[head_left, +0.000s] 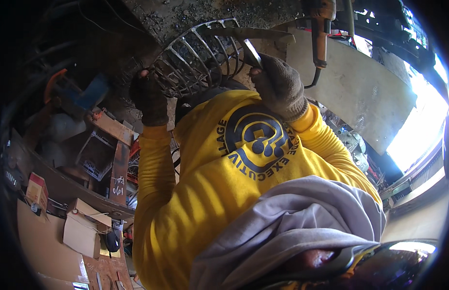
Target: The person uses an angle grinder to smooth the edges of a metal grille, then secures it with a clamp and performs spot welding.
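Note:
A cage of curved metal bars (188, 55) lies in front of my chest at the work surface. My left hand (149, 99), in a dark fingerless-looking glove, is closed at the cage's left end; shadow hides most of its fingers. In a brown glove, my right hand (281, 86) grips a short, flat metal bar (252, 53) with a bright face, held slanting beside the cage's right side. Across the cage's far side runs a long, thin, curved metal strip (251, 34); whether it touches the flat bar I cannot tell.
An orange-and-black corded power tool (322, 38) rests beyond my right hand, near a grey sheet panel (355, 82). Dark grit covers the far work surface (219, 9). To the left are a plastic crate (98, 162), rusty metal pieces (119, 169) and an open cardboard box (83, 229).

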The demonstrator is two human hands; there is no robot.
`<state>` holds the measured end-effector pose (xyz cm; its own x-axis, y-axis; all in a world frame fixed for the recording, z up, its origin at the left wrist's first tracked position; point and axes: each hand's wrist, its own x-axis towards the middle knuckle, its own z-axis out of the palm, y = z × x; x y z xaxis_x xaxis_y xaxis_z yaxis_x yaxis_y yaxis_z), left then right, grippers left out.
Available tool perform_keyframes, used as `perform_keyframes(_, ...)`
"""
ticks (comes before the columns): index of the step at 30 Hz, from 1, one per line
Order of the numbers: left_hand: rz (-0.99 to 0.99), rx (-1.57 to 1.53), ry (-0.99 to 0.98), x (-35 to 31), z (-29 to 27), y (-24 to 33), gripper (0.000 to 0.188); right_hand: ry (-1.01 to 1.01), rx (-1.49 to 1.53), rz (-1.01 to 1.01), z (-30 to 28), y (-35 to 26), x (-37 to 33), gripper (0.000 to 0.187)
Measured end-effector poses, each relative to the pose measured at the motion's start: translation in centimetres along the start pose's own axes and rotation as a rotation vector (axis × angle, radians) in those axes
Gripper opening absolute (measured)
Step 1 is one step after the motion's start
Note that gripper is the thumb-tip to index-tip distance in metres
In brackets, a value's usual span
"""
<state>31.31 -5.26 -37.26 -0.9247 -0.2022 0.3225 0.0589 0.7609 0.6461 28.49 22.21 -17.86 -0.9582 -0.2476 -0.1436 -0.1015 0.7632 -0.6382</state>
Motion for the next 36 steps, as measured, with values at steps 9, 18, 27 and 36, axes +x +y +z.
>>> perform_keyframes(9, -0.284, -0.244, -0.033, 0.4, -0.1, 1.1, 0.020, 0.078, -0.053, -0.134, -1.3, -2.5, 1.2, 0.028)
perform_keyframes(18, -0.339, -0.219, -0.154, 1.4, -0.3, 2.4, 0.022, 0.122, 0.049, -0.178, -1.6, -2.9, 1.8, 0.028)
perform_keyframes(27, -0.396, -0.395, -0.070, 1.0, 0.4, 2.6, 0.034, 0.112, -0.034, -0.085, -2.2, -3.2, 1.5, 0.026)
perform_keyframes(36, 0.064, -0.001, 0.033, 1.6, 0.1, 2.7, 0.030, 0.180, -0.068, -0.157, -1.9, -3.6, 2.3, 0.025)
